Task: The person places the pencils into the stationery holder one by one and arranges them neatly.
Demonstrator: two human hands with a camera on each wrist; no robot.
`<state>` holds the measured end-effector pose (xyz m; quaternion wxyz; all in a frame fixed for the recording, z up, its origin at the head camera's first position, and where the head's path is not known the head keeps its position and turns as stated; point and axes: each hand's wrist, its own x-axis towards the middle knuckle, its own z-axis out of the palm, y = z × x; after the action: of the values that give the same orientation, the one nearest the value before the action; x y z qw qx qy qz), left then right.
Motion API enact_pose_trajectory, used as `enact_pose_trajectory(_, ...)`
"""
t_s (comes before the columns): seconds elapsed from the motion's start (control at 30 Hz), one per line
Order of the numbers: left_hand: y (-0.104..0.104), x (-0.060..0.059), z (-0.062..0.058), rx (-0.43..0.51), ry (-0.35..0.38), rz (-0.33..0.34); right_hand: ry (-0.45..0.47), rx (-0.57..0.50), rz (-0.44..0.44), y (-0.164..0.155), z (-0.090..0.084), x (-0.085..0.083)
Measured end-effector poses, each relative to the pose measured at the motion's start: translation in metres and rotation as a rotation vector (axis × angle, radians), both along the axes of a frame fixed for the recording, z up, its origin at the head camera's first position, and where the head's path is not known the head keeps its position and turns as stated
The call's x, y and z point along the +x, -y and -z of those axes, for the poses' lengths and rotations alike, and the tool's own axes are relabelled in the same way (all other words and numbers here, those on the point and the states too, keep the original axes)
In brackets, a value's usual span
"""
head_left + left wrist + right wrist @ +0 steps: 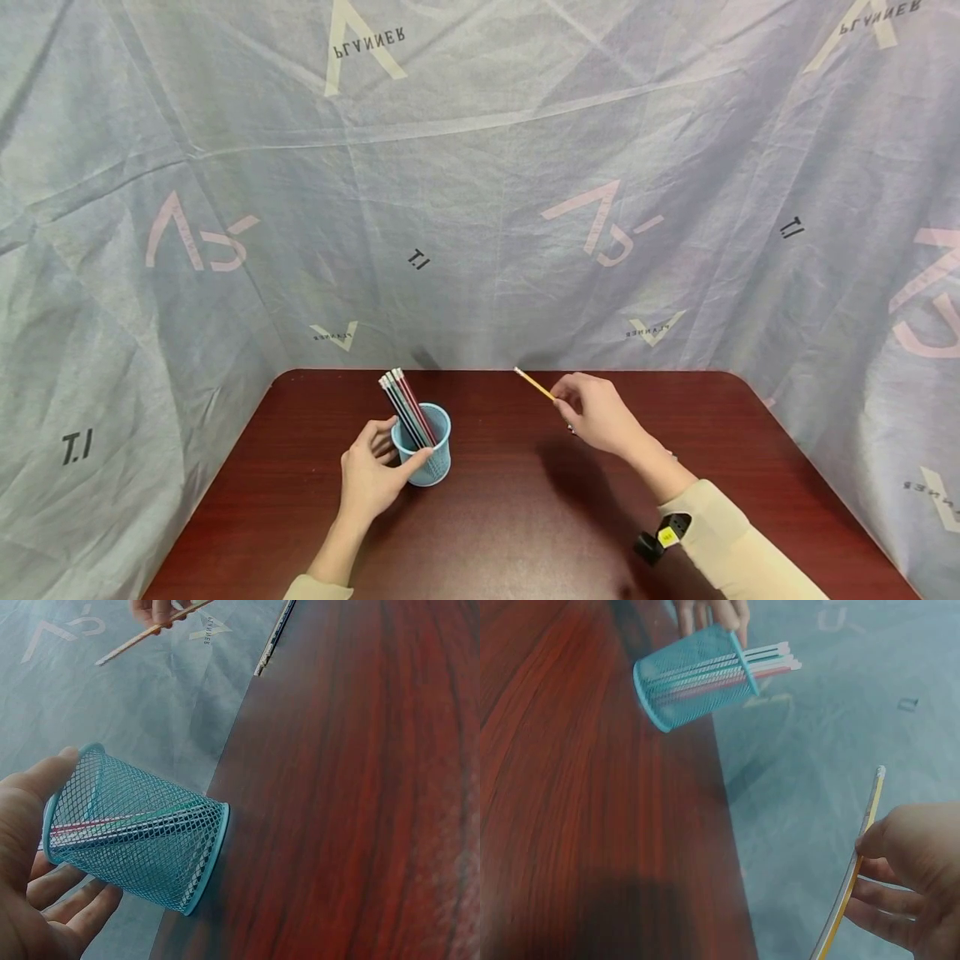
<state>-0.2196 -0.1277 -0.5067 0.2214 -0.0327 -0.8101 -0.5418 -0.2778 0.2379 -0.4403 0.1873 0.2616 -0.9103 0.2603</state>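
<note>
A light blue mesh pencil cup [435,465] stands on the table, left of centre. Several dark and red pencils [408,404] with white ends lean in it, tilting left. My left hand [369,475] holds the cup near its rim, thumb on the near side and fingers at the far left. Off to the right, my right hand [596,412] pinches a yellow pencil [536,383] above the table, its white end pointing up and left. The right wrist view shows this pencil [847,881] between thumb and fingers, its lower end outside the frame.
The dark red wooden table [480,542] meets a grey printed cloth [487,208] at the back and sides. A black strapped device [667,533] sits on the right wrist. In the left wrist view, a thin dark strip [276,637] of unclear kind lies by the table edge.
</note>
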Motion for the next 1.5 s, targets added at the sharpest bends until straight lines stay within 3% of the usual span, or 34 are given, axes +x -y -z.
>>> enact_pose_trajectory(0.53, 0.0, 0.0, 0.001, 0.001, 0.005, 0.0, -0.068, -0.119, -0.07, 0.054, -0.027, 0.005)
enact_pose_trajectory(1.03, -0.001, -0.001, 0.001, -0.003, 0.006, -0.009, -0.065, -0.191, -0.143, 0.107, -0.047, 0.011)
enact_pose_trajectory(1.5, -0.001, -0.002, 0.001, -0.013, 0.012, -0.01, -0.108, -0.375, -0.229, 0.15, -0.045, 0.005)
